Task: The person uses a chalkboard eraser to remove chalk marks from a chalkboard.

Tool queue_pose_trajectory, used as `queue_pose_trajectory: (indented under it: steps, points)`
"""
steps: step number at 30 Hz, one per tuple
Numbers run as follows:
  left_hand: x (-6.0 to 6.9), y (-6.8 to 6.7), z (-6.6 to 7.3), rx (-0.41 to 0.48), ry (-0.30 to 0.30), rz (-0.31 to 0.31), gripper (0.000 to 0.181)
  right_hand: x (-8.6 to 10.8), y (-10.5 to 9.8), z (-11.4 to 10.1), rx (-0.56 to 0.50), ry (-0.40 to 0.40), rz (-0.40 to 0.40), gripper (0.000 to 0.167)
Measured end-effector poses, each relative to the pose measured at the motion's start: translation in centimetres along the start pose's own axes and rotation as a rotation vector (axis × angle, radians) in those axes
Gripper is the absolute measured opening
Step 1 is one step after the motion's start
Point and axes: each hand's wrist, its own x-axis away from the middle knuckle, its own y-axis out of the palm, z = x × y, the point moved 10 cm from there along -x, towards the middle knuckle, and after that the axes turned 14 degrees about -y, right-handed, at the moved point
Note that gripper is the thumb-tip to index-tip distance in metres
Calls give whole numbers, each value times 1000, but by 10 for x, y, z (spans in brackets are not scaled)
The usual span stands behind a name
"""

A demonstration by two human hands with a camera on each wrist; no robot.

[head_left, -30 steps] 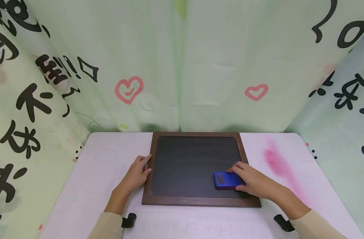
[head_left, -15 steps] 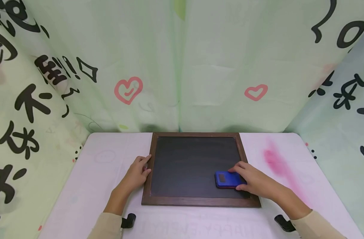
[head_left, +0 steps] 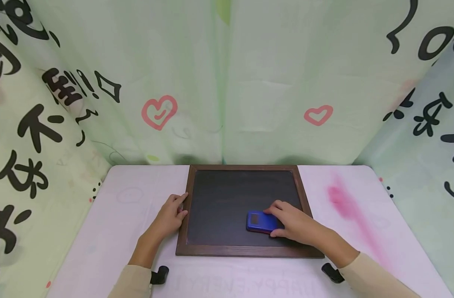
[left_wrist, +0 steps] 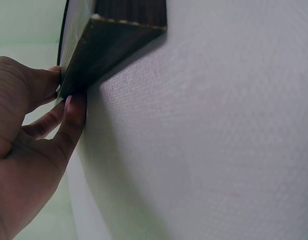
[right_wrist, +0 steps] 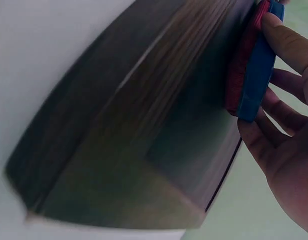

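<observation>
A small blackboard [head_left: 219, 207] in a brown wooden frame lies flat on the table. My left hand [head_left: 170, 217] holds its left edge; in the left wrist view the thumb is at the frame's upper edge and the fingers [left_wrist: 73, 117] are low against its side. My right hand [head_left: 297, 223] grips a blackboard eraser [head_left: 259, 221] with a blue back and a red underside, on the right half of the black surface. The right wrist view shows the thumb on one side of the eraser [right_wrist: 254, 65] and the fingers on the other. Its right end is hidden by the hand.
The table [head_left: 145, 178] has a pinkish-white cover with a pink smear right of the board. Pale green curtains [head_left: 264, 82] with black writing and red hearts stand behind and at both sides. Black wrist straps [head_left: 160, 275] show at the sleeves.
My right hand first shifts slightly right, then slides the eraser leftward across the blackboard, away from its right side. My left hand stays at the frame's left edge.
</observation>
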Motion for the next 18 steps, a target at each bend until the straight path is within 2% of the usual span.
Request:
queue_pose_trajectory:
  steps: [8, 18]
  points:
    - [1, 1, 1, -2, 4, -1, 58, -39, 17, -25, -3, -60, -33, 58]
    - [2, 0, 0, -7, -1, 5, 58, -95, 40, -74, 75, -159, -93, 61]
